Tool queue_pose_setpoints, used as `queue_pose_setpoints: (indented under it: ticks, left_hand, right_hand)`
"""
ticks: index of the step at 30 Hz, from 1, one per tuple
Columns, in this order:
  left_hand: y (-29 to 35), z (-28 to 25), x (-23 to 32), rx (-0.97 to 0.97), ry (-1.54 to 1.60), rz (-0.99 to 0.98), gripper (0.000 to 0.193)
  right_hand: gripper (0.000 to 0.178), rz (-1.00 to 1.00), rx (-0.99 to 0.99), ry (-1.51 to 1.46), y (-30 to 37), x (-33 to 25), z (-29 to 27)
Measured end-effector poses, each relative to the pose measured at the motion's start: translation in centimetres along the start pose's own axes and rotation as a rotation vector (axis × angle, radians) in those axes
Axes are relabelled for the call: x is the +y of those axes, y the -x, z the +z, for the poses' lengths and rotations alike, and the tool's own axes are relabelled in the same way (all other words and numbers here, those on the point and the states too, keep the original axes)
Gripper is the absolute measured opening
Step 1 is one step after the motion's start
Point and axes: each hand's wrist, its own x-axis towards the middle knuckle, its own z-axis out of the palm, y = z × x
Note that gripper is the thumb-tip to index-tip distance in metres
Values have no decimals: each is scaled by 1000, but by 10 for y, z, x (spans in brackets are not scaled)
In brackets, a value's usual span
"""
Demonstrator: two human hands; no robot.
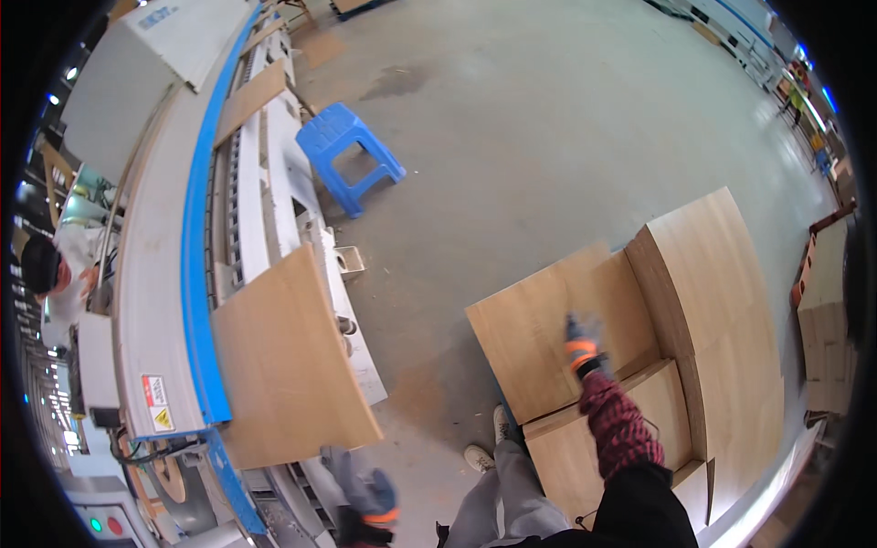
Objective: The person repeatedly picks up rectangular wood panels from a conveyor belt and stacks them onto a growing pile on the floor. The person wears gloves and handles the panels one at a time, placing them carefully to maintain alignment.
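My left hand (361, 484), in a grey glove with an orange cuff, is just below the near edge of a wooden panel (288, 365). Its fingers look spread; whether they touch that edge is unclear. The panel lies on the feed track of a long machine (155, 274), its near end sticking out past the blue guard rail (196, 228). Over a low stack of panels (530, 338) to the right hovers my right hand (582, 340), gloved likewise. Motion smears its fingers, and I see no panel lifted with it.
A taller panel stack (722, 301) adjoins on the right. The blue plastic stool (347, 151) stands beside the machine. Further along the track lies another panel (251, 102). Beyond the machine at left is a person in a dark cap (41, 263). Red and green buttons (105, 525) sit lower left.
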Motion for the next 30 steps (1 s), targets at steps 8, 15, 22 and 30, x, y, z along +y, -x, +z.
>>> queue_pose_setpoints:
  ticks: [8, 15, 22, 30]
  left_hand:
    - [96, 280, -38, -778, 313, -772, 61]
    - [49, 301, -17, -566, 220, -1024, 70]
    - [15, 155, 26, -358, 97, -895, 62]
    - [123, -100, 41, 176, 96, -1076, 44]
  right_hand:
    - [67, 479, -135, -3, -51, 157, 15]
    - [77, 515, -416, -102, -43, 146, 12]
    - [63, 327, -611, -548, -13, 97, -31]
    - [49, -92, -518, -686, 156, 10, -133]
